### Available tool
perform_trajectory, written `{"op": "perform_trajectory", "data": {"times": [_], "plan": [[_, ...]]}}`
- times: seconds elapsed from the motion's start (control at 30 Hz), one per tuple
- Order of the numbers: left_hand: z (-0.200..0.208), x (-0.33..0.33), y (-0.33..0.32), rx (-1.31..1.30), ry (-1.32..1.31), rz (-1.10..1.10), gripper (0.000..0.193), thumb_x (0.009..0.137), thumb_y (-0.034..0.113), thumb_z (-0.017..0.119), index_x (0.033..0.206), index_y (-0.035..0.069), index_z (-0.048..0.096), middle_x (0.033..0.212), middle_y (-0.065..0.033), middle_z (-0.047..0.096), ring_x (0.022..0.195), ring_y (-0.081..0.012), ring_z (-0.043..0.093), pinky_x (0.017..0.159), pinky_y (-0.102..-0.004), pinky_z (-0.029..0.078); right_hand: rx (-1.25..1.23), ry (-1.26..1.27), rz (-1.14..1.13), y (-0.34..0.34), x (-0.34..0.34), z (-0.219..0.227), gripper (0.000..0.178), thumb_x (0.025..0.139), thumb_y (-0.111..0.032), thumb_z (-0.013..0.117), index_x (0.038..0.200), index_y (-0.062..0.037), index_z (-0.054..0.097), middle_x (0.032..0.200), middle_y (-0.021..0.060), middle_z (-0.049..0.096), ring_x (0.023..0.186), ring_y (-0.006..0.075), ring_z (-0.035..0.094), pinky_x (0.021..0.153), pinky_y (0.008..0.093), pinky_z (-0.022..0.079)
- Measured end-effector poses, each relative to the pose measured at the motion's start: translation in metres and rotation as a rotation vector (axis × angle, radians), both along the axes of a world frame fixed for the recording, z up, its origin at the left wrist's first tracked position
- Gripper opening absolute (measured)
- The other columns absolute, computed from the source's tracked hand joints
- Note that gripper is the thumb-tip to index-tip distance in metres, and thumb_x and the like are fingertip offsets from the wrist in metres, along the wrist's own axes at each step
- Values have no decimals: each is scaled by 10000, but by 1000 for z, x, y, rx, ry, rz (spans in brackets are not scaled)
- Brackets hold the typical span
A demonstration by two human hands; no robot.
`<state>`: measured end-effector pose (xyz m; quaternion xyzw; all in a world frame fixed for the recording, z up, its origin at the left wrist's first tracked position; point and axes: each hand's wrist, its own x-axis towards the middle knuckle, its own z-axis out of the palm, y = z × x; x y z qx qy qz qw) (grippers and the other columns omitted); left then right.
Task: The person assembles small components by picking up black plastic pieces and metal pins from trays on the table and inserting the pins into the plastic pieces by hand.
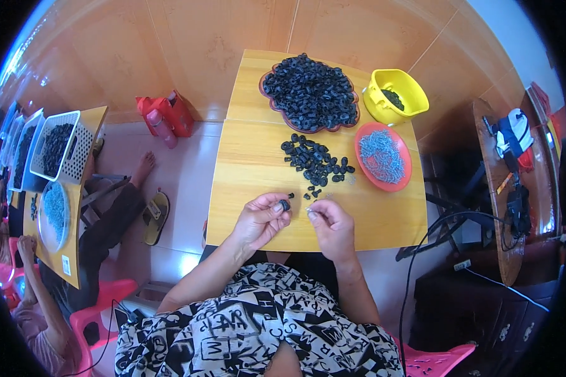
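Note:
My left hand point(262, 221) pinches a small round black plastic part point(285, 205) between thumb and fingers, above the near part of the wooden table point(245, 169). Close beside it, my right hand point(333, 230) has thumb and forefinger pressed together; a tiny pale bit shows at the tips, too small to name. Just beyond both hands lies a loose group of black plastic parts point(317, 160), some round, some like short tubes. To the right of that group, a red plate point(364, 176) holds a heap of small silvery metal pieces point(383, 157) that look like screws.
A scalloped tray point(263, 92) heaped with black parts stands at the far side, beside a yellow basket point(415, 94) with some inside. At left, another person's arm point(44, 276) rests by a second table with a white basket point(69, 151). A black cable point(415, 264) hangs right.

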<state>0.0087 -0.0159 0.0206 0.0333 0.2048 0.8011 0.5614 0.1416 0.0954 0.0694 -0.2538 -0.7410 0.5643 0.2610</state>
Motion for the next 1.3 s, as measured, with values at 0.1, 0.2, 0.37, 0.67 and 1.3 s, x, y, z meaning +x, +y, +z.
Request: {"op": "perform_trajectory", "data": {"times": [0.1, 0.2, 0.37, 0.67, 1.3], "plan": [[1, 0, -6, -22, 17, 15, 192, 848, 31, 565, 1035, 0, 597, 895, -119, 628, 750, -197, 616, 658, -282, 511, 131, 1, 88, -7, -14, 16, 94, 804, 61, 579, 887, 24, 601, 837, 36, 591, 717, 66, 536, 618, 195, 436], [6, 1, -9, -51, 44, 14, 192, 847, 24, 566, 1034, -8, 598, 880, -125, 633, 753, -205, 630, 663, -280, 528, 168, 19, 114, -11, -22, 16, 81, 799, 63, 582, 869, 30, 605, 825, 42, 587, 695, 70, 534, 598, 198, 431], [-4, 2, -10, -14, 205, 51, 199, 832, -31, 565, 1029, -14, 592, 868, -124, 634, 772, -208, 638, 676, -276, 539, 94, 14, 76, -9, -22, 15, 87, 797, 60, 583, 877, 35, 605, 808, 45, 582, 667, 76, 531, 588, 201, 431], [2, 8, -10, 2, 434, 92, 234, 813, -84, 568, 1038, -19, 566, 964, -110, 607, 863, -176, 611, 706, -281, 533, 137, 94, 102, -8, -23, 17, 120, 791, 75, 555, 890, 30, 605, 819, 87, 583, 675, 130, 561, 586, 229, 448], [6, 5, -23, -211, 996, 23, 189, 786, -74, 615, 966, -17, 612, 934, -69, 615, 836, -111, 575, 721, -223, 473, 5, -176, 339, 5, -12, 19, 45, 770, -2, 644, 772, 6, 601, 678, 6, 579, 601, 62, 519, 535, 208, 420]]}}
